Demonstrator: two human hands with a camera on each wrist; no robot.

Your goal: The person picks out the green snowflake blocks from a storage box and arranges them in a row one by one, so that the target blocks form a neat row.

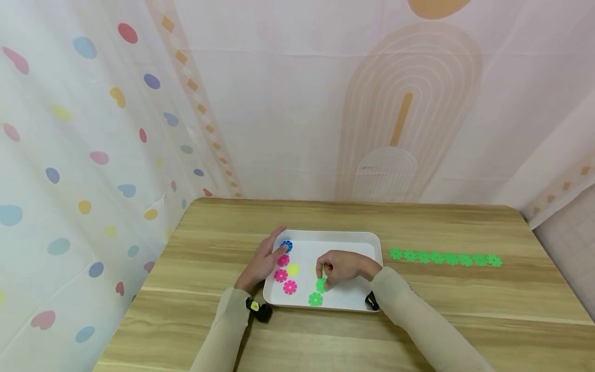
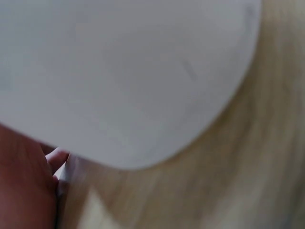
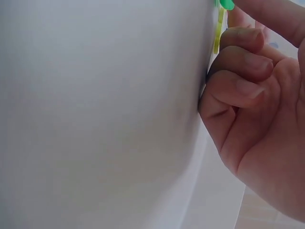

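Observation:
A white tray (image 1: 334,243) holds several notched plastic discs. My left hand (image 1: 262,264) rests over its left rim, its straight fingers reaching toward the back corner and the thumb touching a blue disc (image 1: 288,244). In the left wrist view only a bit of this hand (image 2: 24,186) shows beside the tray wall. Above the tray's middle, my right hand (image 1: 345,266) pinches a green snowflake disc (image 1: 321,285) between thumb and index finger. Another green disc (image 1: 315,299) lies just nearer. The right wrist view shows the other fingers (image 3: 238,90) curled against the tray floor.
Pink discs, among them a front one (image 1: 290,287), lie on the tray's left side beside a yellow disc (image 1: 293,269). Another yellow piece is partly hidden by the right hand. On the wooden table (image 1: 441,305), a row of joined green discs (image 1: 450,258) stretches right of the tray.

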